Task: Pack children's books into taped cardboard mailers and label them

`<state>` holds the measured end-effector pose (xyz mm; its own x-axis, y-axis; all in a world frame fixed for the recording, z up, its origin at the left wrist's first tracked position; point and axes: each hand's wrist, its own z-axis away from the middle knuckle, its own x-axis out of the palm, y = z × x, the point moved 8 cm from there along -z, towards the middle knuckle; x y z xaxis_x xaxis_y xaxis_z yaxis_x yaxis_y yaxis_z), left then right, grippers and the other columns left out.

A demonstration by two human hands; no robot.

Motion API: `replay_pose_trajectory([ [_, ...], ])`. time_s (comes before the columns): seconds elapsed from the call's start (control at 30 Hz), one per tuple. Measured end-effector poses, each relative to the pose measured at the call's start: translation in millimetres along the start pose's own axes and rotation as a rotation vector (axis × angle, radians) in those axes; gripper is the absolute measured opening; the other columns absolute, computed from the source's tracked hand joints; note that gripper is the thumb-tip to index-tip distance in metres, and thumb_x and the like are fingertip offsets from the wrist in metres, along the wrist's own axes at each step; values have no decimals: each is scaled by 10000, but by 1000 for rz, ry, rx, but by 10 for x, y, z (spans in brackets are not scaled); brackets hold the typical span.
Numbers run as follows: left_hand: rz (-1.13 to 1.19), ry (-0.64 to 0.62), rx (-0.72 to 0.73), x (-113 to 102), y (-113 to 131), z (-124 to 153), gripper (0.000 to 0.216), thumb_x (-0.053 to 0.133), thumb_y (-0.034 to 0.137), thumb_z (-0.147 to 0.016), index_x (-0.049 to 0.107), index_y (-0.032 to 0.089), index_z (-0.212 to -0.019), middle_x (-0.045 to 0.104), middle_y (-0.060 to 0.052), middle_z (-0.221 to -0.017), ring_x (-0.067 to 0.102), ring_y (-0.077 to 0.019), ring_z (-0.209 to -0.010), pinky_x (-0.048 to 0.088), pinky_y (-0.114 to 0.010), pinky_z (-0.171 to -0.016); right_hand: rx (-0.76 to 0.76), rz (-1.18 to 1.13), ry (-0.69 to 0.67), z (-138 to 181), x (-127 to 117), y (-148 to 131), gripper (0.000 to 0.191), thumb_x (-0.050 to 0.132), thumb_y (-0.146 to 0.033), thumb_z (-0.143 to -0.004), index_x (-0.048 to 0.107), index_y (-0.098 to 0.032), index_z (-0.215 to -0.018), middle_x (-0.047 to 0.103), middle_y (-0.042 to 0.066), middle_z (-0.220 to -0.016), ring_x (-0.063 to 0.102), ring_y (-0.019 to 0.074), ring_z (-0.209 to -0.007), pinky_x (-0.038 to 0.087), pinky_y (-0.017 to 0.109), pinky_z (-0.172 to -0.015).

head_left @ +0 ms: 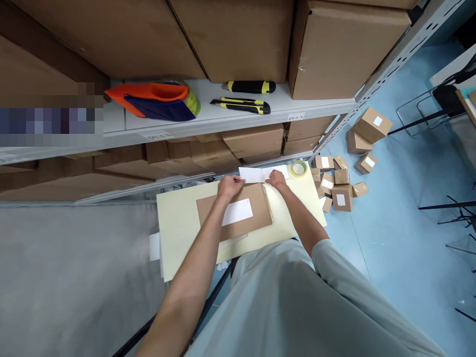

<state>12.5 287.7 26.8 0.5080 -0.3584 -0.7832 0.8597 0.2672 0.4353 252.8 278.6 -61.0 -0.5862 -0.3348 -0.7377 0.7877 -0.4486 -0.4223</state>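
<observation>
Flat cardboard piece (260, 208): lies flat on a pale yellow board (178, 223), right in front of us and roughly mid-board. Plain brown and rectangular, with no folds raised that we can see.

White label (238, 212): already sits on the upper face, near the middle, and looks square to the edges. We judge that much of the work is done.

White slips (256, 174): lie at the cardboard's far edge, partly on the board. They are the part in hand, not yet set on anything.

Left hand (229, 187): at the far-left corner of the cardboard, fingers bent down onto the near end of the slips.

Right hand (275, 178): at the far-right corner, fingers curled over the slips' other end.

We cannot tell whether either hand pinches the paper or only presses on it.

Tape roll (298, 168): just beyond the right hand on the board's corner, untouched.

Shelf (208, 121): above the board, carrying two yellow-black utility knives (241, 104) and an orange tape dispenser (152, 99).

Small boxes (341, 197): on the blue floor to the right, several with white labels, in a loose heap.
</observation>
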Motion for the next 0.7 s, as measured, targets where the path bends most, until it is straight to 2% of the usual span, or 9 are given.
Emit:
replay_pose_trajectory([
  [0.37,-28,-99,56,31,-139,-79,263,669,401,-897,849,214,-938,843,-67,-1144,749,-282,-1064,528,-319,-883,25,76,-52,11,12,-50,267,828,-288,-870,744,-158,-1087,774,127,-1246,715,237,-1179,535,287,-1014],
  [0.7,-44,-96,90,68,-232,-182,279,673,423,-908,846,210,-959,841,-80,-1133,744,-289,-1059,518,-313,-845,44,68,-55,35,-12,-43,223,866,-284,-845,769,-180,-1017,797,90,-1158,730,231,-1112,546,279,-954],
])
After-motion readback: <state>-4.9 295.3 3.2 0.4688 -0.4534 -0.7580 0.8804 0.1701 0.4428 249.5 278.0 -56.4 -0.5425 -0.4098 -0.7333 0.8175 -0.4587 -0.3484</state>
